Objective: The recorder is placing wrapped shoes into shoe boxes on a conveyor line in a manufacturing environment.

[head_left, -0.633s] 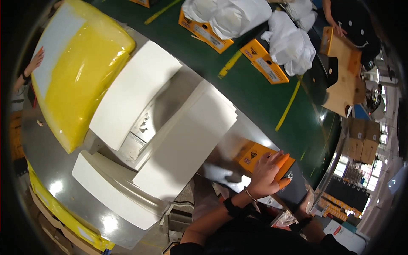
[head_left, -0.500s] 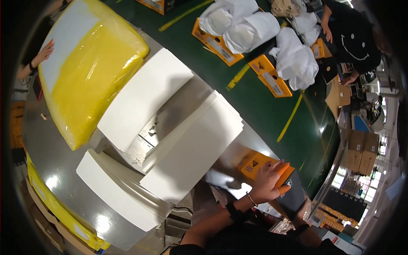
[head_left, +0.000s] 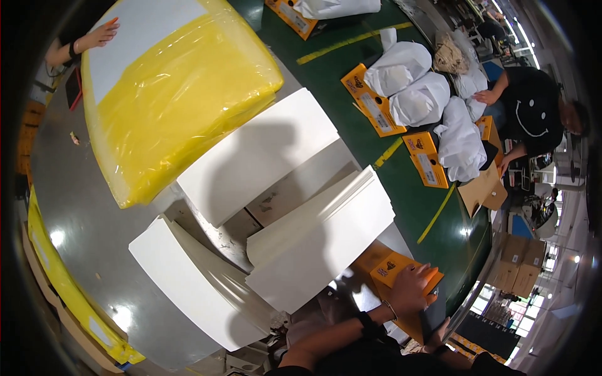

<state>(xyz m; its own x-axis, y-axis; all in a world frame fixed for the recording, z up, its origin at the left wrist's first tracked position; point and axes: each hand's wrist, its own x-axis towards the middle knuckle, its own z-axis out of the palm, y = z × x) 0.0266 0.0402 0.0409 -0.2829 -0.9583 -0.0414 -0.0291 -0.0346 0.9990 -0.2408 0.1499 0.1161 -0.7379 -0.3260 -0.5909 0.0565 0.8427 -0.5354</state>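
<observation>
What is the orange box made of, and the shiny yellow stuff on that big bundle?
The orange box under the left hand looks like matte printed cardboard, with sharp folded edges. The yellow wrap looks like thin plastic film: glossy, wrinkled, slightly see-through.

Orange box under the left hand: smooth printed cardboard, slight sheen. White sheet stacks at 9 o'clock of it: matt paper or card, edges clean. Yellow bundle at 11 o'clock: glossy, wrinkled plastic film. Table: grey, smooth, reflecting lamps. Green belt at 12 o'clock: matt rubbery look. White bags at 1 o'clock: soft, crumpled, thin wrap.
</observation>
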